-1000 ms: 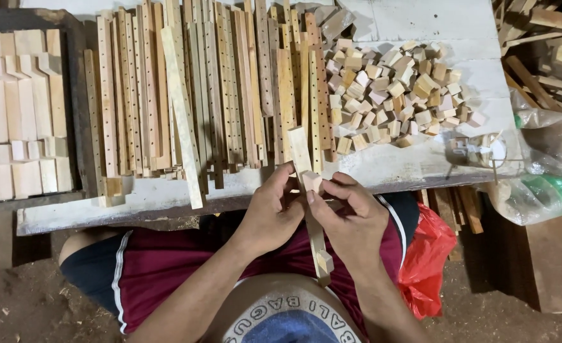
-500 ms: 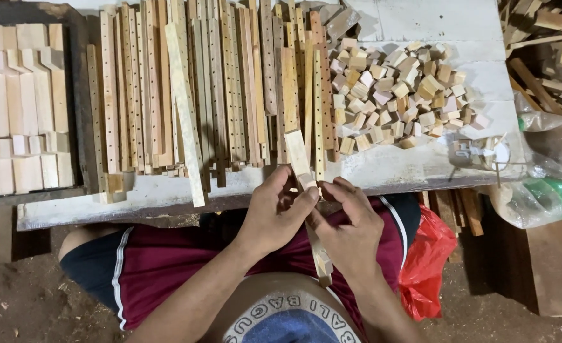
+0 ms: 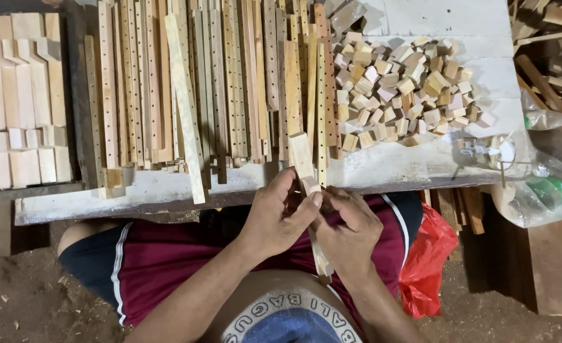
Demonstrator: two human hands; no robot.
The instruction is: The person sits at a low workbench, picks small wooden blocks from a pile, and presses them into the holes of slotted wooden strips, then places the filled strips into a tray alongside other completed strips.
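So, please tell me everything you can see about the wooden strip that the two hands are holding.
The wooden strip is long, narrow and flat, of pale, unpainted wood. It is tilted slightly, its upper end lying over the edge of the white board beside the other strips, its lower end reaching down toward the person's lap. The left hand and the right hand grip its middle from both sides, hiding that part. Whether it has holes cannot be told.

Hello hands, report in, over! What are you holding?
Left hand and right hand both grip one thin wooden strip. Its far end rests on the white table. Wooden blocks lie clear, beyond it.
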